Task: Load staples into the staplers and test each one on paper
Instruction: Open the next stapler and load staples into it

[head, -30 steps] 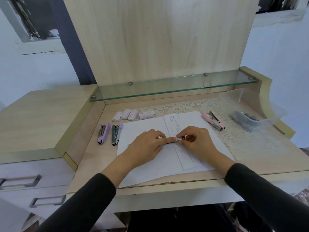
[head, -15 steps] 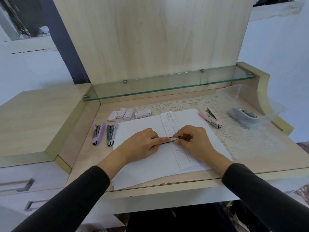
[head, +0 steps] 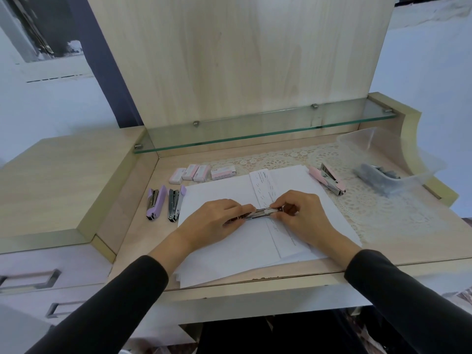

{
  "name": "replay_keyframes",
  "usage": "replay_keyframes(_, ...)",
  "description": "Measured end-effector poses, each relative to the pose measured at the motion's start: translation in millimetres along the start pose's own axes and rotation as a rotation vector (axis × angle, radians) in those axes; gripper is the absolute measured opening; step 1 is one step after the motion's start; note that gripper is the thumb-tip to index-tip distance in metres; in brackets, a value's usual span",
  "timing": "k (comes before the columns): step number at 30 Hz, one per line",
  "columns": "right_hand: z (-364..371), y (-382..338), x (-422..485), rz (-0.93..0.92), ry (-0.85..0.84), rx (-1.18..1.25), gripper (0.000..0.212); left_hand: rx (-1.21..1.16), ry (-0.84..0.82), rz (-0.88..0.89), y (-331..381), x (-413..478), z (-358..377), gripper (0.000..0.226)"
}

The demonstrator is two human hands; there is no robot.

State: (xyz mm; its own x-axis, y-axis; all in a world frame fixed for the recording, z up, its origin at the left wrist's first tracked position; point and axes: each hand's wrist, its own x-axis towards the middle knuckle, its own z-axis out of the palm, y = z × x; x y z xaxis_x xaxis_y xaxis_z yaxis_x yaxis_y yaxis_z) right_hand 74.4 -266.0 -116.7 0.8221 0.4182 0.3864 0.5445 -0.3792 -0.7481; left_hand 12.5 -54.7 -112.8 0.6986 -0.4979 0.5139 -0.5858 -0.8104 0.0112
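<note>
A small metal stapler (head: 258, 214) lies across the white paper stack (head: 229, 241), held between both hands. My left hand (head: 217, 223) grips its left end and my right hand (head: 298, 213) pinches its right end over a folded paper strip (head: 283, 241) marked with staples. Two purple staplers (head: 154, 202) (head: 175, 203) lie side by side left of the paper. A pink stapler (head: 328, 178) lies open at the right. Several pink staple boxes (head: 201, 172) sit in a row behind the paper.
A clear plastic tub (head: 370, 146) holding dark metal pieces stands at the back right on a lace mat (head: 378, 208). A glass shelf (head: 255, 134) runs above the desk's back edge. Drawers (head: 30, 277) sit at the lower left.
Both hands stay on the stapler at the same spot on the paper. The camera view has shifted slightly; nothing on the desk has moved.
</note>
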Motion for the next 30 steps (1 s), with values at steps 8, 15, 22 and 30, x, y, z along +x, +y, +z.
replay_keyframes(8, 0, -2, -2, -0.01, 0.009, -0.026, 0.013, -0.13, 0.268, -0.145, 17, 1, 13, 0.014)
replay_keyframes(15, -1, -4, -3, -0.015, 0.002, -0.024, 0.012, -0.197, 0.352, -0.329, 27, 8, 20, 0.017)
replay_keyframes(22, -1, -4, -2, -0.003, 0.003, -0.016, 0.012, -0.229, 0.337, -0.353, 29, 8, 14, 0.015)
replay_keyframes(30, 1, 2, -1, -0.047, -0.006, -0.085, 0.011, -0.162, 0.205, -0.493, 21, -17, 5, 0.04)
